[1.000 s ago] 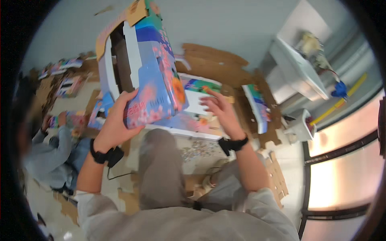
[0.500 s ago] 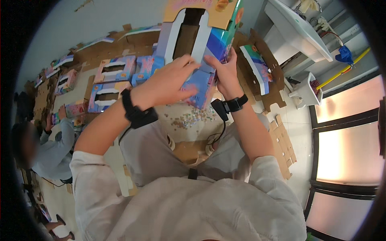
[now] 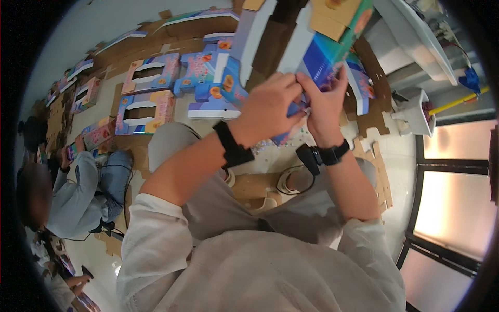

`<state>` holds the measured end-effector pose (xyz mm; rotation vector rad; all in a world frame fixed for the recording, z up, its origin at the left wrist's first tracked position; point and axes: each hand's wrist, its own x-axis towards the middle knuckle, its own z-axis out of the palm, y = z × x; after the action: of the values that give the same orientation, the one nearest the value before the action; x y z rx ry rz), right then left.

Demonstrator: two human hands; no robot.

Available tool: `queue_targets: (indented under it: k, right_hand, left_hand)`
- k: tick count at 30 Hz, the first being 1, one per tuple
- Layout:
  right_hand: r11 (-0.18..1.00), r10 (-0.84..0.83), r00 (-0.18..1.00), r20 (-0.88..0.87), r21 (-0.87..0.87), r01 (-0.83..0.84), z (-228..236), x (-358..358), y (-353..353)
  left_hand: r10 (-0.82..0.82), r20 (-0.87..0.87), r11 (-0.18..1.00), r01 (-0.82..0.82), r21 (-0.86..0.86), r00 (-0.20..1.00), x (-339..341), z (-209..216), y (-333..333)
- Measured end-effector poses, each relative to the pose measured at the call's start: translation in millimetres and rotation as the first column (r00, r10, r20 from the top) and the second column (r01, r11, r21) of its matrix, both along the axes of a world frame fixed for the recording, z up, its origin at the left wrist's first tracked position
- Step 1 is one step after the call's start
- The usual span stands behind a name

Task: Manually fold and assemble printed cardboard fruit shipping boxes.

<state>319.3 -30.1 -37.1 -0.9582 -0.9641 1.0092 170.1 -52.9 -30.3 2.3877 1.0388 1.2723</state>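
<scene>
A printed cardboard box (image 3: 318, 56) in blue, purple, green and orange, with a long open slot in its face, is tilted up in front of me. My left hand (image 3: 275, 106) has its fingers curled in at the box's near lower edge, where they hide a folded blue flap. With thumb and fingers, my right hand (image 3: 323, 106) grips the corner just right of it. The two hands almost meet there. Each wrist wears a black strap with a small device.
Several similar boxes (image 3: 145, 113) lie on the floor to the left, and cardboard sheets (image 3: 382, 93) at the right. Small shiny bits (image 3: 265, 150) are scattered between my legs. A co-worker (image 3: 78, 197) sits at the left handling a box. A white basin (image 3: 416, 41) stands at upper right.
The box and both hands have shifted right in view. My left hand, whose fingers were looser on the front, now has them curled at the lower edge beside my right hand.
</scene>
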Motion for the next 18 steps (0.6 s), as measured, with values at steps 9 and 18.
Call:
queue_targets:
  k: [9, 18]
  right_hand:
    - [0.998, -0.038, 0.998, 0.056, 0.052, 0.035, 13.0, 2.1, -6.0]
    - [0.991, -0.066, 0.991, 0.120, 0.123, 0.051, 21.9, 44.0, -9.2]
  left_hand:
    - [0.024, 0.088, 0.998, -0.030, 0.064, 0.996, 8.1, -10.1, -1.6]
    - [0.440, 0.562, 0.874, -0.478, -0.088, 0.701, -92.1, 15.6, 70.9]
